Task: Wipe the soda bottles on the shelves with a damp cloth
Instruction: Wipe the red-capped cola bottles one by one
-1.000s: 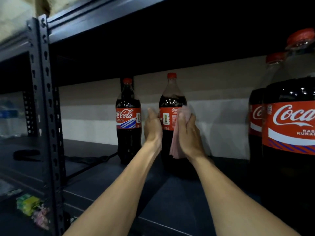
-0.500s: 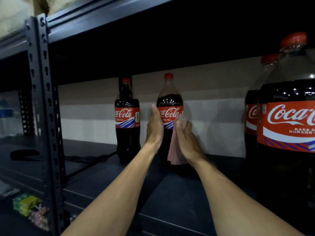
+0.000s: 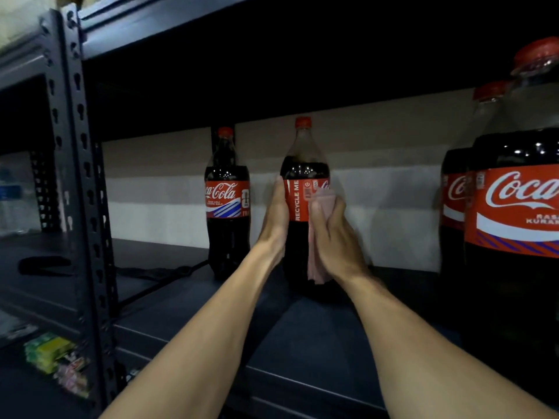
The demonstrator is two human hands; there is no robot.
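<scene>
Right now the middle bottle (image 3: pixel 304 176) stands upright at the centre of the frame, toward the back of the dark shelf (image 3: pixel 302 343); its long axis is vertical, red cap on top, and the label facing the camera reads "RECYCLE ME" up its length. Both hands bracket it from the near side. The left hand (image 3: pixel 276 219) lies flat against the bottle's left flank, fingers straight and pointing up along the label, bracing rather than clasping; the right hand (image 3: pixel 335 237) is curled round a pink cloth (image 3: pixel 316 267) and presses it to the right flank at label height, a fold hanging down over the dark lower body. So the cloth meets the bottle from the right and slightly in front; the neck and the back face lie away from it. I judge that the coming stroke turns on that upright axis: run the cloth up or down it, or let the left hand turn the bottle so other faces come round; a hard push from one side could tip it. A smaller bottle (image 3: pixel 227 204) stands just left, apart; two large bottles (image 3: pixel 514 207) loom at the right edge.
</scene>
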